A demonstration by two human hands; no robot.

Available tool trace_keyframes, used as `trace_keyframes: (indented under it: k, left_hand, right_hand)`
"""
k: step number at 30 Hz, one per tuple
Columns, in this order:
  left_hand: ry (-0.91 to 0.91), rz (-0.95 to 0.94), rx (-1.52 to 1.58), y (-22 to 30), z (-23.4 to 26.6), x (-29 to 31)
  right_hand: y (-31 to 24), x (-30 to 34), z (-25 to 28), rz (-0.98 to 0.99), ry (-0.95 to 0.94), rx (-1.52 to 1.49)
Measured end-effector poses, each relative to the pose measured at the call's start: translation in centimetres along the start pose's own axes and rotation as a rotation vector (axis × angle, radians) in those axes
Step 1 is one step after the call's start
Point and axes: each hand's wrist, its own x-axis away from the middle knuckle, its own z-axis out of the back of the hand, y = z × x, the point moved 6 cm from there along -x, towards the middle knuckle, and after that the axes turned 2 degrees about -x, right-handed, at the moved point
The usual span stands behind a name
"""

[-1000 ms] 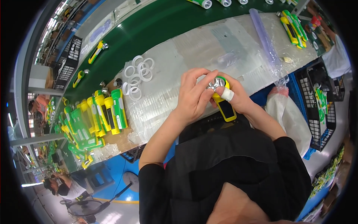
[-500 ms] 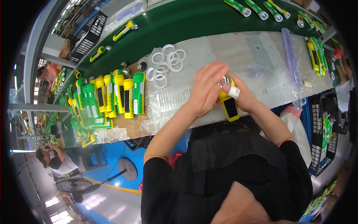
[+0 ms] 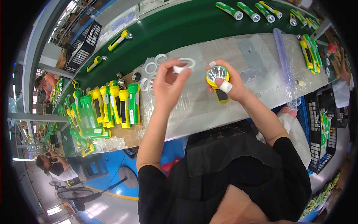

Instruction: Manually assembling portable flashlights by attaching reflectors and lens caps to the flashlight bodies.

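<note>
My left hand [image 3: 168, 84] pinches a white plastic ring [image 3: 179, 70] between thumb and fingers, above the left part of the covered worktop. In my right hand [image 3: 234, 80] is a yellow flashlight [image 3: 221, 96] with a dark panel on its body. Its shiny reflector head [image 3: 216, 74] faces up, with no white ring around it. White tape is wrapped on fingers of the right hand. More loose white rings [image 3: 150, 68] lie behind and beside my left hand, partly hidden by it.
Green and yellow flashlights [image 3: 133, 103] lie in a packed group at the left. Several more [image 3: 252, 12] rest on the green belt [image 3: 167, 28] beyond the worktop. A rolled clear plastic sheet [image 3: 283, 59] and another flashlight bunch [image 3: 310, 54] lie right. A black crate [image 3: 317, 149] stands below right.
My hands were together at the flashlight and are now apart. The left has moved left and taken a white ring; the right has tilted the flashlight's head up toward me.
</note>
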Motion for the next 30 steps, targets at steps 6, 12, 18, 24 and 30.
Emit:
trace_keyframes:
  k: [6,12,18,24,30]
  left_hand:
    - [-0.158,-0.549,-0.219,7.1,-3.8,2.1]
    - [-0.150,-0.579,-0.442,6.6,-3.7,2.1]
    - [-0.217,-0.670,-0.532,8.3,-4.4,1.9]
    - [-0.309,-0.670,-0.540,8.9,-6.4,1.9]
    - [-0.311,-0.636,-0.496,8.2,-9.4,1.6]
  right_hand:
    - [0.2,0.0,-0.2,0.050,-0.029,-0.011]
    - [-0.3,0.3,0.0,0.017,-0.082,0.080]
    - [-2.7,0.1,0.7,0.167,-0.038,0.146]
    - [-9.7,0.7,3.1,0.449,-0.161,0.858]
    - [-12.9,0.0,1.8,0.156,-0.388,1.052]
